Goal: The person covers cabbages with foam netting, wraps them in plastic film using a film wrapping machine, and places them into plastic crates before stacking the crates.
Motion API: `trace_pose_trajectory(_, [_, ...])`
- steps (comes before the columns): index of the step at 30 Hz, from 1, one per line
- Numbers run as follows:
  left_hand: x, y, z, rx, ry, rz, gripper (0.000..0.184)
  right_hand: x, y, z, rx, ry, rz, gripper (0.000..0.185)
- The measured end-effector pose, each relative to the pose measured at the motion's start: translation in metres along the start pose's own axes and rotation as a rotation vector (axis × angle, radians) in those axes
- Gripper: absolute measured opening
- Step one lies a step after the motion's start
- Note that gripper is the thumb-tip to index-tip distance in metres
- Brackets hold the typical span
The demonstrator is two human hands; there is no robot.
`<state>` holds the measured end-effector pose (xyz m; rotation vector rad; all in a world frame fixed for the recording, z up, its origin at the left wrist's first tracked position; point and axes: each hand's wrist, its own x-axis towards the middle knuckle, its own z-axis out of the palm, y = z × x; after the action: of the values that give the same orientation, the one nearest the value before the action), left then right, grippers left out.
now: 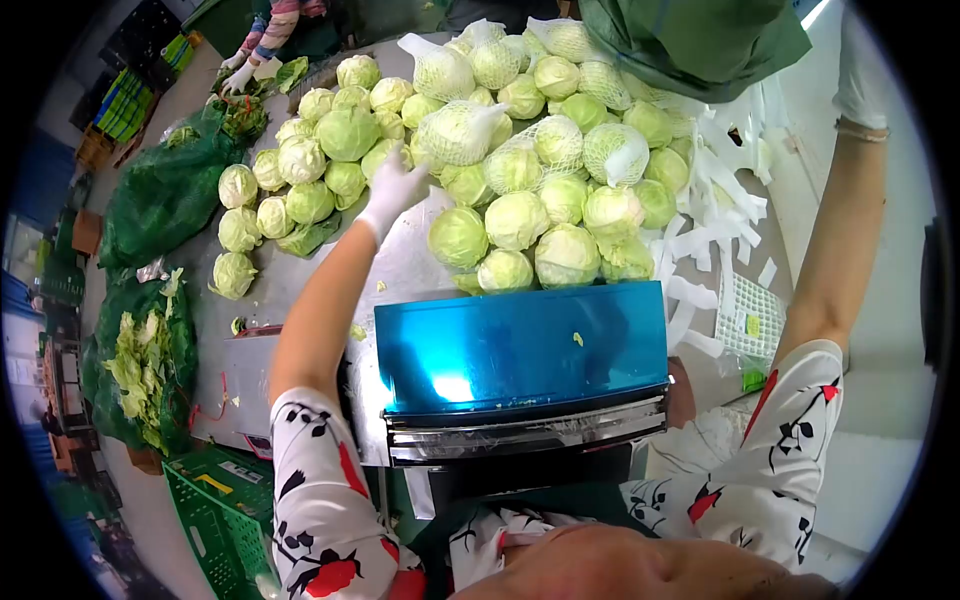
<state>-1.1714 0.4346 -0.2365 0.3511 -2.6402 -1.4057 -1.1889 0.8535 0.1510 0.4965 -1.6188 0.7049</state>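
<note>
My left hand (395, 192), in a white glove, reaches over the metal table with its fingers apart. Its fingertips are at the near side of a pale green cabbage (382, 158), and I cannot tell whether they touch it. To its right lies a heap of cabbages (517, 220), some wrapped in white foam nets, such as the netted cabbage (458, 133). At the far upper right, my right hand (862, 75), also gloved, is stretched out beside a white surface. Its fingers cannot be made out at the frame's edge.
A blue shiny-topped machine (520, 345) stands in front of me. White strips (718, 190) lie right of the heap. Green net bags (165, 190) and a green crate (215, 515) are at left. Another person's gloved hands (238, 75) handle leaves at the back left.
</note>
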Motion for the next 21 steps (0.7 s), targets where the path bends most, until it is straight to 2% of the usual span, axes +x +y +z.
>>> trace_pose_trajectory(2, [0.026,0.009,0.027,-0.251,-0.013,-0.181,0.096,0.003,0.023,0.021,-0.142,0.134,-0.166,0.079])
trace_pose_trajectory(4, [0.053,0.011,0.041,-0.496,-0.032,-0.452,0.103,-0.056,0.003,0.045,-0.032,0.125,-0.251,0.057])
trace_pose_trajectory(6, [0.061,0.016,0.049,-0.673,-0.046,-0.643,0.109,-0.146,-0.021,0.092,0.224,-0.155,-0.165,0.039])
trace_pose_trajectory(7, [0.064,0.016,0.052,-0.697,-0.087,-0.626,0.108,-0.187,-0.02,0.121,0.318,-0.368,0.011,0.034])
trace_pose_trajectory(8, [0.067,0.015,0.054,-0.717,-0.128,-0.61,0.107,-0.221,-0.01,0.149,0.376,-0.663,0.473,0.047])
trace_pose_trajectory(9, [0.07,0.017,0.057,-0.732,-0.169,-0.593,0.106,-0.255,0.01,0.184,0.515,-0.789,0.741,0.054])
trace_pose_trajectory(10, [0.057,0.038,0.055,-0.752,-0.193,-0.581,0.101,-0.284,0.027,0.218,0.542,-0.855,0.865,0.056])
trace_pose_trajectory(13, [0.095,-0.016,0.081,-0.69,-0.337,-0.527,0.098,-0.348,0.046,0.288,0.623,-0.951,1.261,0.067])
trace_pose_trajectory(14, [0.074,0.014,0.077,-0.681,-0.222,-0.589,0.092,-0.36,0.044,0.302,0.65,-0.967,1.396,0.072])
trace_pose_trajectory(17, [0.059,0.02,0.072,-0.775,-0.237,-0.526,0.088,-0.379,0.019,0.307,0.743,-1.21,1.22,0.082])
trace_pose_trajectory(18, [0.055,0.012,0.071,-0.784,-0.244,-0.497,0.082,-0.37,0.017,0.299,0.804,-1.462,1.0,0.091])
trace_pose_trajectory(20, [0.05,-0.004,0.065,-0.81,-0.261,-0.423,0.071,-0.378,0.008,0.29,0.713,-1.319,0.884,0.094])
trace_pose_trajectory(21, [0.05,-0.011,0.061,-0.97,-0.339,-0.335,0.067,-0.377,0.002,0.28,0.662,-1.247,0.826,0.096])
